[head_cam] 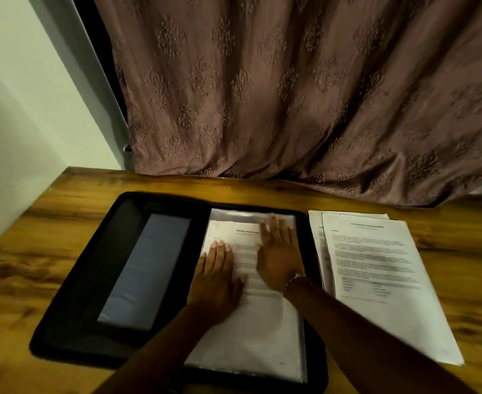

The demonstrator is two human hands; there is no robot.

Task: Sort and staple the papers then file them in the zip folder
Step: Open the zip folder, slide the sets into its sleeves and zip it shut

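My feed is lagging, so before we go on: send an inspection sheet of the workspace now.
Surface: wooden table.
Job's things: black zip folder lies open; filed papers in its right half; loose paper stack on the table right of it.
Clutter: nothing seen.
Hands: left hand and right hand flat, fingers straight, on the filed papers.
Cables: nothing seen.
Surroundings: patterned curtain behind; wall at left.

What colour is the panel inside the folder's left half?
Grey-blue, framed by the black lining of the zip folder; the panel shows best in the head view.
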